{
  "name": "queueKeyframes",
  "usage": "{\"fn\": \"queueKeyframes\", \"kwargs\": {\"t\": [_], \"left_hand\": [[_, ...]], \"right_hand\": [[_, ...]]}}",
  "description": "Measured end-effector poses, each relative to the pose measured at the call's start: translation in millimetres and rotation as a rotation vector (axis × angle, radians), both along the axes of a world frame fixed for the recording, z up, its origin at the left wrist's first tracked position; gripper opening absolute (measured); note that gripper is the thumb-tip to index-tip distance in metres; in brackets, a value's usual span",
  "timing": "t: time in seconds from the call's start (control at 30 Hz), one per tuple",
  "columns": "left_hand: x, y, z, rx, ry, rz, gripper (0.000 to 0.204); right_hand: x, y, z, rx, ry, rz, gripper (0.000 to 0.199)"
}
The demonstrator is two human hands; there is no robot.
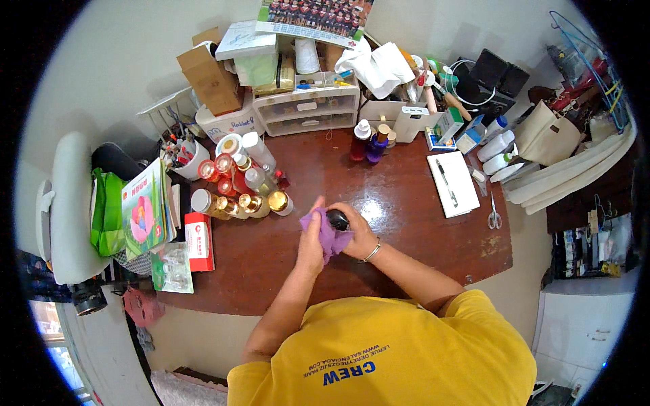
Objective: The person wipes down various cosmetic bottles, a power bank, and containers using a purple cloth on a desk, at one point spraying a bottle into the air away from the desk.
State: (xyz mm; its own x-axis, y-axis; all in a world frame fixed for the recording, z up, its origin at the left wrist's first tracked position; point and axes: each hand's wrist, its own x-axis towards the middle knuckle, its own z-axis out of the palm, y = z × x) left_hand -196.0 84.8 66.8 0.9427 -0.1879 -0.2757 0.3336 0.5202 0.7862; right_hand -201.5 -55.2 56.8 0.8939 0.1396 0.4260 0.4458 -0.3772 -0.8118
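Observation:
Over the middle of the dark brown desk [406,223], my left hand [312,240] grips a purple cloth [326,237] and presses it against a small dark bottle [337,219]. My right hand [359,233] holds that bottle from the right, a bracelet on its wrist. The cloth wraps part of the bottle, so only its black top shows. A cluster of several perfume and cosmetic bottles [240,186] stands just left of my hands.
A red bottle [359,142] and a purple bottle [376,145] stand at the back. A white notebook with a pen [452,184] and scissors [495,218] lie right. Drawer unit [308,108], boxes, a red carton [198,240] and books crowd the left and rear.

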Motion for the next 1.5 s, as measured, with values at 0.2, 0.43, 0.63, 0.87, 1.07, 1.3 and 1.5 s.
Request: {"fn": "queueKeyframes", "kwargs": {"t": [0.2,0.43,0.63,0.87,1.07,1.3,1.5], "left_hand": [[3,-1,-31,-0.371,0.354,-0.181,0.052],[-10,-10,-30,-0.289,0.449,-0.153,0.040],[-12,-5,-18,-0.161,0.268,-0.103,0.029],[-11,19,-22,-0.047,0.214,0.034,0.037],[-18,41,-22,0.019,0.179,0.128,0.039],[-33,86,-41,0.064,0.221,0.369,0.042],[-34,97,-33,0.093,0.162,0.490,0.045]], "right_hand": [[-21,-8,-4,0.100,0.267,-0.001,0.059],[-7,-20,-22,0.135,0.424,-0.166,0.062],[30,-55,-47,-0.082,0.206,-0.579,0.065],[86,-105,-79,0.051,0.280,-0.729,0.064],[95,-115,-93,0.052,0.213,-0.830,0.077],[21,-7,-88,0.163,0.476,-0.400,0.049],[67,102,-62,-0.179,0.217,-0.104,0.065]]}}
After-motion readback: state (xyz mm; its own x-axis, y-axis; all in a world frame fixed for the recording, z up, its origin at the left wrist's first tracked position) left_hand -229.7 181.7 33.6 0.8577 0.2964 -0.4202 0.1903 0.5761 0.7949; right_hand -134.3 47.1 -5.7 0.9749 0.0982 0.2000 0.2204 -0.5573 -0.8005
